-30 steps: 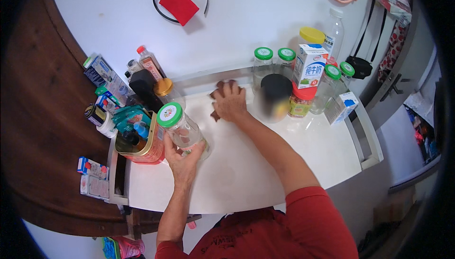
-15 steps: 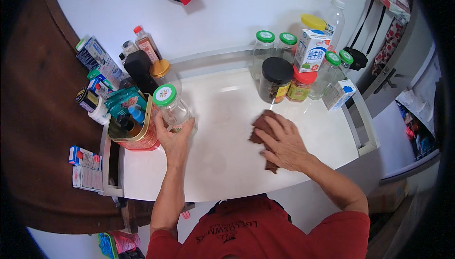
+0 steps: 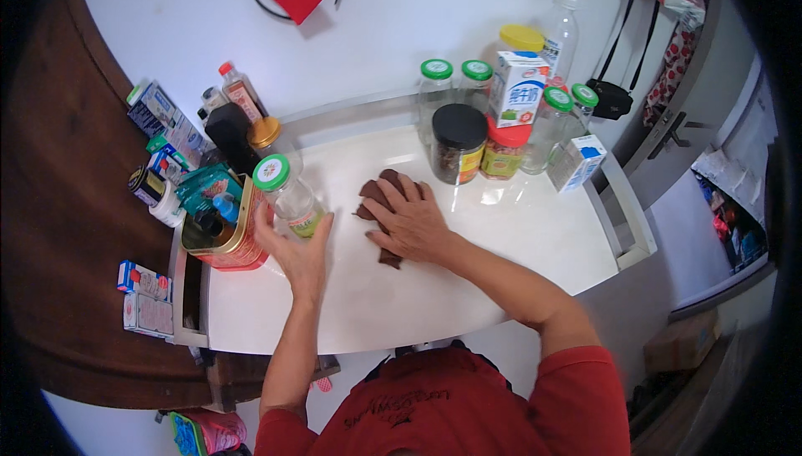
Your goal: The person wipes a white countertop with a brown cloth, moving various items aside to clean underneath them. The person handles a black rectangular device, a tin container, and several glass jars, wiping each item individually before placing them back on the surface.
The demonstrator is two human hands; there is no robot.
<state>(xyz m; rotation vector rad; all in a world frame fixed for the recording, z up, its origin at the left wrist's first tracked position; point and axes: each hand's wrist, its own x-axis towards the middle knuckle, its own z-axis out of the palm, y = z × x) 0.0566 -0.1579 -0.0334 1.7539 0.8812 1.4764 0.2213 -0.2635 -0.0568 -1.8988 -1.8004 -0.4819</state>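
Near the left side of the white tabletop (image 3: 468,264), a clear glass jar (image 3: 294,199) with a green lid stands upright. My left hand (image 3: 296,260) is around its lower part, thumb on one side and fingers spread on the other. A gap shows between the fingers and the glass, though contact at the thumb is hard to judge. My right hand (image 3: 413,226) presses a crumpled brown cloth (image 3: 368,207) onto the middle of the tabletop, fingers over it. Part of the cloth is hidden under the palm.
A red tin (image 3: 246,247) full of bottles and packets stands left of the jar. At the back right are a black-lidded jar (image 3: 458,147), a red-lidded jar (image 3: 504,154), several green-lidded jars, a milk carton (image 3: 518,93) and a small carton (image 3: 576,164). Raised rails (image 3: 626,222) edge the table.
My right hand has slid the brown cloth leftward across the tabletop, toward the glass jar. My left hand has loosened and drawn slightly back, uncovering the jar's label. The jar stays in place.
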